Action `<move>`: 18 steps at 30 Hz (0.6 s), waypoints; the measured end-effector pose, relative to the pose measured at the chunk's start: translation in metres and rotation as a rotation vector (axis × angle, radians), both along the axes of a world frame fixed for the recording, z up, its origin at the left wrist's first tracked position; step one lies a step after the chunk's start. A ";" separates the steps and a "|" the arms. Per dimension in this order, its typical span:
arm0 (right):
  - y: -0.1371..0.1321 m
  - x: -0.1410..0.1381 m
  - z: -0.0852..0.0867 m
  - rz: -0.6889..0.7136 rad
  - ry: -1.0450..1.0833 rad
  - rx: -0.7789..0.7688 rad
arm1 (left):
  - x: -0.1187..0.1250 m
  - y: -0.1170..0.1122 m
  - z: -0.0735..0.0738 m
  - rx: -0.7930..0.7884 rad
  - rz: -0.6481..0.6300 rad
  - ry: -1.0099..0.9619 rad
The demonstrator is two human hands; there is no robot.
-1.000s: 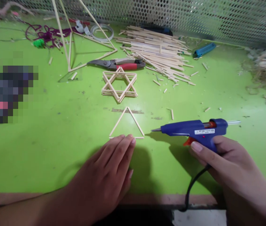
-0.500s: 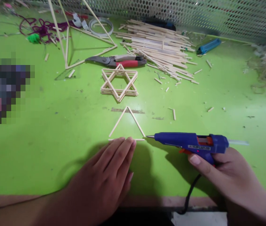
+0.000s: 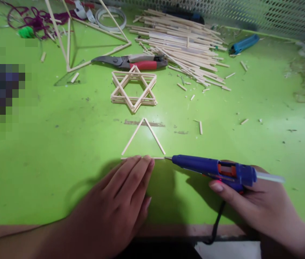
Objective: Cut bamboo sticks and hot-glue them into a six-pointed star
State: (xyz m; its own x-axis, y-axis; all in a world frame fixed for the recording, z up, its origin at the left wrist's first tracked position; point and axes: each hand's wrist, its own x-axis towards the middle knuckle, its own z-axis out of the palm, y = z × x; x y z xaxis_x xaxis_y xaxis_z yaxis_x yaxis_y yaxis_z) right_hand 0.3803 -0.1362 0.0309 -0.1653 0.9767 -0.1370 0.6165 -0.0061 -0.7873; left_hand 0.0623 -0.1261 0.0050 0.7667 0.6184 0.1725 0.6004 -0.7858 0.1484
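Grips a blue glue gun [image 3: 209, 167] in the right hand [image 3: 260, 205], closed round the handle with the thumb on the near side, apparently for fine aim. Points the nozzle [image 3: 168, 158] leftward from that grip, at the right end of the bottom stick [image 3: 158, 158]; cannot tell whether touching or just beside. Cannot judge any squeeze either, with the index finger out of sight. Lets the black cord [image 3: 217, 223] hang below the right hand, away from the sticks.

Clasps nothing in the left hand [image 3: 120, 194]: rests it low, fingers straight and together, with fingertips [image 3: 149, 160] on that same bottom stick, likely to prevent sliding, and leaves the right end bare for the nozzle.

Just beyond the left fingertips, has a left slanted stick [image 3: 133, 136] and a right slanted stick [image 3: 155, 136], converging at the far ends, with near ends just short of the bottom stick. Farther beyond the left hand, has a star-shaped frame [image 3: 145, 92], then pruning shears [image 3: 144, 65] and a stick pile [image 3: 182, 46], seemingly set back to free the working spot.
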 end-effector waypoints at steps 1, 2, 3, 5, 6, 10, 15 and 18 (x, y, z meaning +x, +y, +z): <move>0.000 0.000 0.000 0.002 0.010 -0.010 | 0.000 0.000 0.000 -0.003 0.002 0.001; 0.000 0.000 0.000 0.004 0.021 -0.026 | 0.000 0.000 0.000 -0.002 0.006 0.000; 0.000 0.000 -0.001 0.006 0.030 -0.041 | 0.000 0.000 0.000 -0.001 0.010 0.004; -0.001 0.001 -0.001 0.010 0.045 -0.064 | 0.001 0.000 0.000 0.007 0.016 0.010; -0.001 0.001 -0.001 0.010 0.050 -0.070 | 0.001 0.000 0.001 0.011 0.016 0.015; -0.003 0.002 -0.003 0.000 0.068 -0.090 | 0.002 0.001 0.002 0.008 0.004 0.013; -0.007 0.005 -0.005 -0.006 0.093 -0.165 | 0.001 0.001 0.002 -0.003 0.005 0.013; -0.007 0.006 -0.004 -0.003 0.101 -0.170 | 0.001 0.000 0.002 -0.006 -0.003 0.010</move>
State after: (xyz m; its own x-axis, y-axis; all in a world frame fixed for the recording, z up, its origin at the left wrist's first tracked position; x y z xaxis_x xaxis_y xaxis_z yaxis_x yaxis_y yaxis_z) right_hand 0.3860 -0.1437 0.0268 -0.1836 0.9415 -0.2826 0.5346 -0.1457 -0.8325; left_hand 0.0631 -0.1257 0.0065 0.7703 0.6171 0.1608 0.5995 -0.7867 0.1474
